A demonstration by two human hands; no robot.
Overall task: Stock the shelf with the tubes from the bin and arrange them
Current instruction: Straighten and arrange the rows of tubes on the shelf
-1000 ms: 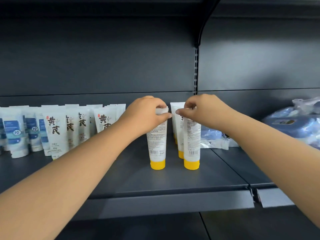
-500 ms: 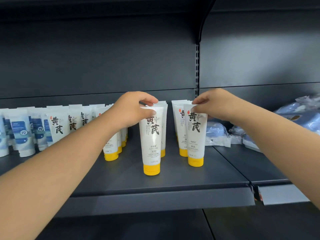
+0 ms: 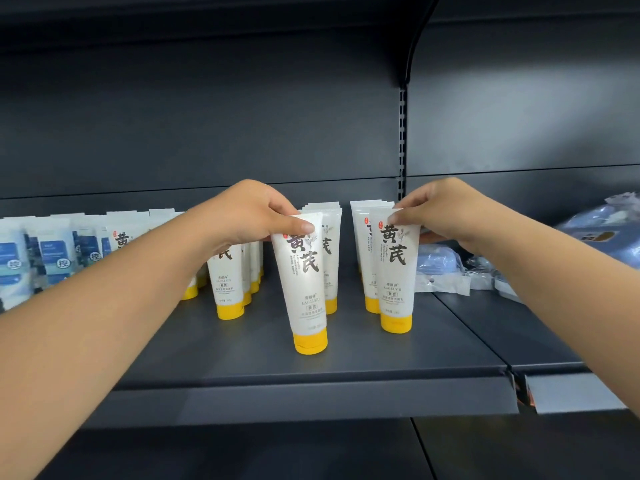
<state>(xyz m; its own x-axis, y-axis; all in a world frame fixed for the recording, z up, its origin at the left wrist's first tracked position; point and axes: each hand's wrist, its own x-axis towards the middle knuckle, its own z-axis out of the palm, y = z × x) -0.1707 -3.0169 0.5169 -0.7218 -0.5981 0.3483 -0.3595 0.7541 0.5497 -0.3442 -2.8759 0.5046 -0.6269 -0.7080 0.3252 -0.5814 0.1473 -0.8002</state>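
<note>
Two white tubes with yellow caps stand cap-down on the dark shelf (image 3: 311,372), labels facing me. My left hand (image 3: 249,213) pinches the crimped top of the left tube (image 3: 304,282), which stands nearest the shelf's front. My right hand (image 3: 446,209) pinches the top of the right tube (image 3: 396,271). Rows of the same tubes stand behind each one, and another row (image 3: 230,289) runs back under my left wrist. The bin is not in view.
White tubes with blue labels (image 3: 52,261) fill the shelf's left end. Blue packs in clear plastic (image 3: 440,268) lie on the neighbouring shelf section to the right. A slotted upright (image 3: 401,140) divides the back panels. A lower shelf shows below.
Both tubes were turned from back side to label side facing me. The left tube has come forward toward the shelf's front; my hands have stayed on the tube tops.
</note>
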